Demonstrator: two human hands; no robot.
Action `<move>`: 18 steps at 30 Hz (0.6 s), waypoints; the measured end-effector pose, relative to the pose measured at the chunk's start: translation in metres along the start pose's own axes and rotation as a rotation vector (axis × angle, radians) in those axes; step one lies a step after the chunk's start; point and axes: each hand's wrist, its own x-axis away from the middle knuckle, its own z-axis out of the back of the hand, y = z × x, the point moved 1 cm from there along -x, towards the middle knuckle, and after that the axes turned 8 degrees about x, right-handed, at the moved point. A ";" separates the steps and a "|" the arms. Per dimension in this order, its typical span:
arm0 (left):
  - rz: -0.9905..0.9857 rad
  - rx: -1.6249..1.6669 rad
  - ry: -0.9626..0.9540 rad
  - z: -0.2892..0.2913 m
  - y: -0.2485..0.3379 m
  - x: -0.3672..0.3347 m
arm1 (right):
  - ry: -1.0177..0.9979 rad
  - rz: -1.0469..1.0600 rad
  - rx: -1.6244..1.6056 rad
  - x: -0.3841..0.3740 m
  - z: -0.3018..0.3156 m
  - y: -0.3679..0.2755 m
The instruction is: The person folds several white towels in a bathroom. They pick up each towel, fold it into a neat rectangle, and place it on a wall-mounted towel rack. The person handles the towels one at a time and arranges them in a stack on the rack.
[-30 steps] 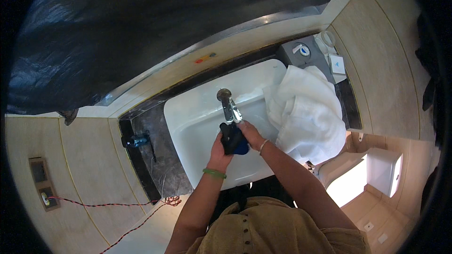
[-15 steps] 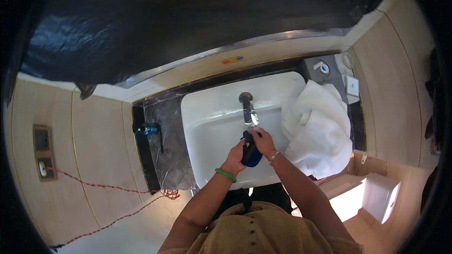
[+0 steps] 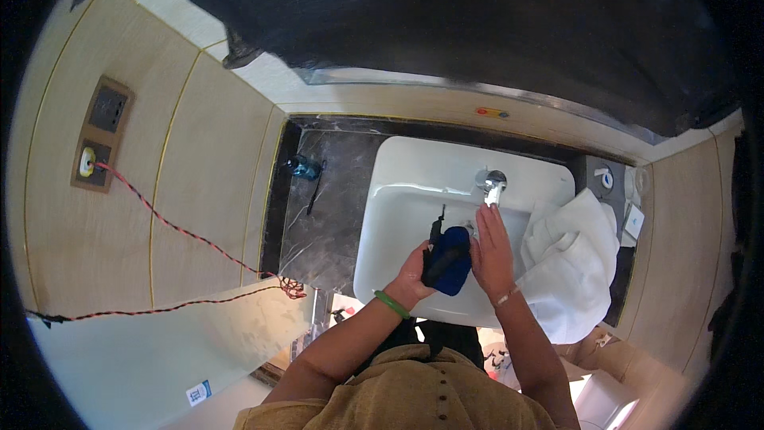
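While over the white ceramic basin [image 3: 414, 191], left hand [image 3: 414, 267] fingers gripping dark blue cloth [image 3: 447, 259]; right hand [image 3: 492, 248] fingers flat, open beside it.

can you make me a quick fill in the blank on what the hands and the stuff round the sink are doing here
1. The left hand holds a dark ____ cloth over the white basin.
2. The right hand lies flat just below the metal ____.
3. A white ____ is heaped on the counter to the right of the basin.
4. A green ____ sits on the left wrist.

Missing words: blue; tap; towel; bangle
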 end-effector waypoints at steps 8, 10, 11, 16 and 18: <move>-0.043 -0.370 0.075 0.027 -0.025 0.009 | -0.100 -0.616 -1.083 0.064 -0.036 -0.029; -0.086 -0.783 0.159 0.018 -0.025 0.020 | -0.220 -0.714 -1.189 0.055 -0.047 -0.024; -0.035 -0.949 0.154 0.024 -0.017 0.018 | -0.254 -0.766 -1.265 0.054 -0.052 -0.021; -0.309 -1.104 0.134 0.033 -0.005 0.016 | -0.044 -0.906 -1.371 0.045 -0.076 -0.021; -0.595 -0.949 0.231 0.039 -0.003 0.019 | 0.143 -1.010 -1.413 0.034 -0.072 -0.029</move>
